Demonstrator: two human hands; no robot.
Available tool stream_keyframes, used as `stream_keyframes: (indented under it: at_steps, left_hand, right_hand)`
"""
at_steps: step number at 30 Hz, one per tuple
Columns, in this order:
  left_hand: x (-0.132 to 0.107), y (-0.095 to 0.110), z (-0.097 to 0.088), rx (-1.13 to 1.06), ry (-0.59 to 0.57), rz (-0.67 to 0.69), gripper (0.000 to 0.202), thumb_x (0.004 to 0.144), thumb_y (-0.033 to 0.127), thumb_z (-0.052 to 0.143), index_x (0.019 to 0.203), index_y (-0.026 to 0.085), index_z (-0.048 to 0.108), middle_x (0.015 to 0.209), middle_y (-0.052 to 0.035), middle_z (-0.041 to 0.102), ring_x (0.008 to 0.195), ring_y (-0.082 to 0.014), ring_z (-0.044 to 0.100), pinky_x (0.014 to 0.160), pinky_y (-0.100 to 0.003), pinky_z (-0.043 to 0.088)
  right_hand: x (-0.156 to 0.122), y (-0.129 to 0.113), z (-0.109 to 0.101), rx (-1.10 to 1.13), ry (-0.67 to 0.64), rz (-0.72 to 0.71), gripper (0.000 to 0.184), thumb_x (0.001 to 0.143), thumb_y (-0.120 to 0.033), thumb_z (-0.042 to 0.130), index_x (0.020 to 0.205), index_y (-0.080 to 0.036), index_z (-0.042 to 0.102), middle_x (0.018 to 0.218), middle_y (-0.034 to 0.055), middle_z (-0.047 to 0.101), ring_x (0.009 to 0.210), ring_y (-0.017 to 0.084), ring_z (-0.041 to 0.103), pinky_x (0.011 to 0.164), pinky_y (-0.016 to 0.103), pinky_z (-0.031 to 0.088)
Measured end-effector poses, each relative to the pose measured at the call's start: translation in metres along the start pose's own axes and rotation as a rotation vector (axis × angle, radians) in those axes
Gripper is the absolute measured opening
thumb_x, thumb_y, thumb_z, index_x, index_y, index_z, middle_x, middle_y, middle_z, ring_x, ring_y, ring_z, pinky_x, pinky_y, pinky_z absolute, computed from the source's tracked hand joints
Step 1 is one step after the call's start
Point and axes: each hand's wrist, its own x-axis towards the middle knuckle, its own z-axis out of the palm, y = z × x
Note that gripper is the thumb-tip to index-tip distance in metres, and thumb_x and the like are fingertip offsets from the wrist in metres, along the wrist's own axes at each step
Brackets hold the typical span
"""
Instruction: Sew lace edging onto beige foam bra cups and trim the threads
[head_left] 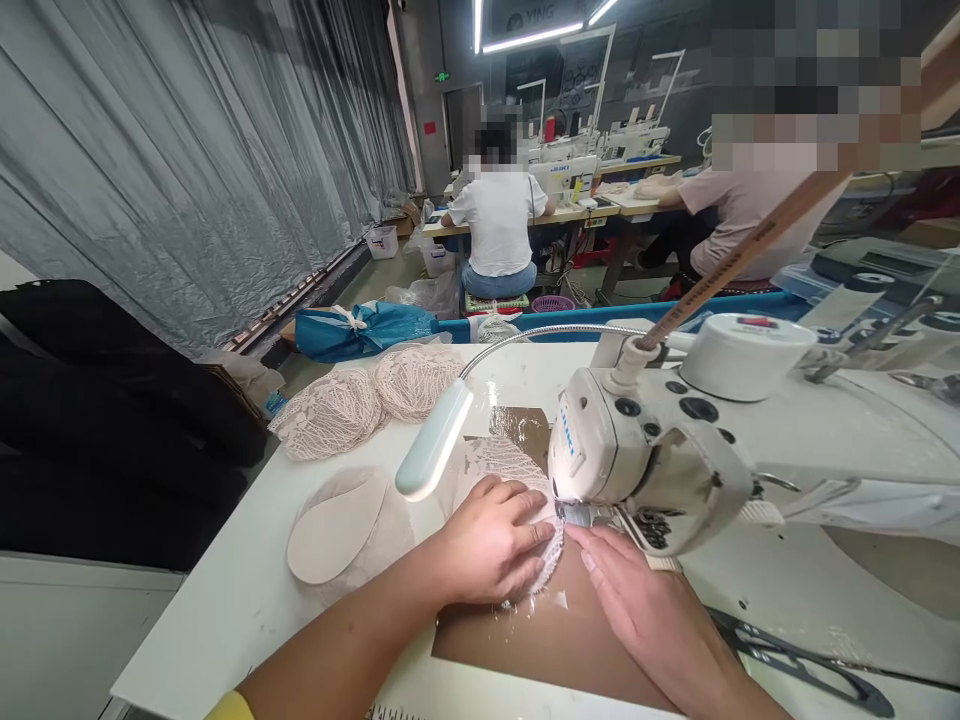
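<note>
A white sewing machine [675,440] stands on a white table [240,600]. Under its needle lies a piece of pale lace fabric [504,462]. My left hand [491,540] presses down on the lace with curled fingers, just left of the needle. My right hand [637,610] lies flat on the brown work surface [540,640] below the machine head, fingers stretched toward the presser foot. A white lamp head [435,440] on a flexible neck hangs above my left hand.
Stacks of lace cups [367,398] and a plain beige cup [337,525] sit at the table's left. Black scissors [795,665] lie at the right front. Two other people sit at sewing machines in the background. Dark fabric [112,420] lies at the far left.
</note>
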Motion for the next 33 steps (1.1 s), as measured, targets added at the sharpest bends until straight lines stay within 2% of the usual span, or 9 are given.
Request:
stream_keyframes:
  at_steps: [4,8,12,18,30,33]
  left_hand:
    - [-0.002,0.000,-0.002,-0.024,-0.021,0.058,0.033,0.092,0.037,0.049,0.115,0.017,0.061,0.124,-0.0104,0.060,0.106,-0.0250,0.053,0.094,-0.041,0.039]
    - [-0.001,0.001,-0.001,-0.010,-0.033,0.103,0.032,0.096,0.032,0.045,0.118,0.015,0.059,0.124,-0.0105,0.062,0.106,-0.0229,0.054,0.093,-0.039,0.039]
    - [0.000,0.007,0.003,-0.003,-0.006,0.066,0.030,0.097,0.028,0.042,0.118,0.015,0.059,0.121,-0.0099,0.064,0.103,-0.0223,0.054,0.092,-0.038,0.040]
    - [0.003,0.015,0.007,0.026,0.026,-0.023,0.029,0.098,0.026,0.041,0.115,0.014,0.060,0.120,-0.0100,0.064,0.100,-0.0225,0.055,0.087,-0.037,0.041]
    - [0.002,0.011,0.011,0.007,0.018,-0.032,0.034,0.095,0.031,0.042,0.121,0.014,0.058,0.123,-0.0102,0.062,0.108,-0.0254,0.052,0.090,-0.040,0.039]
    - [0.000,0.008,0.007,-0.009,-0.001,-0.026,0.037,0.094,0.038,0.045,0.117,0.014,0.060,0.122,-0.0113,0.062,0.109,-0.0268,0.052,0.091,-0.041,0.040]
  right_hand:
    - [0.001,-0.004,-0.003,0.023,-0.020,-0.055,0.041,0.089,-0.011,0.036,0.110,-0.020,0.070,0.099,0.0071,0.075,0.078,0.017,0.072,0.065,0.023,0.057]
    - [0.003,-0.008,-0.006,-0.009,-0.013,-0.125,0.044,0.085,-0.007,0.035,0.108,-0.017,0.071,0.101,0.0065,0.075,0.072,0.014,0.071,0.052,0.020,0.053]
    - [0.004,-0.010,-0.005,-0.061,0.009,-0.129,0.043,0.083,-0.006,0.036,0.105,-0.015,0.072,0.098,0.0072,0.076,0.063,0.014,0.069,0.044,0.021,0.048]
    - [0.001,-0.008,0.001,-0.150,0.021,-0.077,0.043,0.083,-0.007,0.039,0.106,-0.017,0.073,0.087,0.0073,0.077,0.064,0.018,0.071,0.050,0.025,0.052]
    - [0.000,-0.007,0.003,-0.119,0.001,-0.029,0.044,0.084,-0.007,0.039,0.108,-0.018,0.073,0.078,0.0084,0.075,0.063,0.019,0.071,0.052,0.026,0.055]
    - [-0.002,-0.005,0.006,-0.107,-0.003,-0.019,0.043,0.086,-0.010,0.038,0.108,-0.019,0.073,0.080,0.0092,0.075,0.066,0.020,0.072,0.055,0.026,0.056]
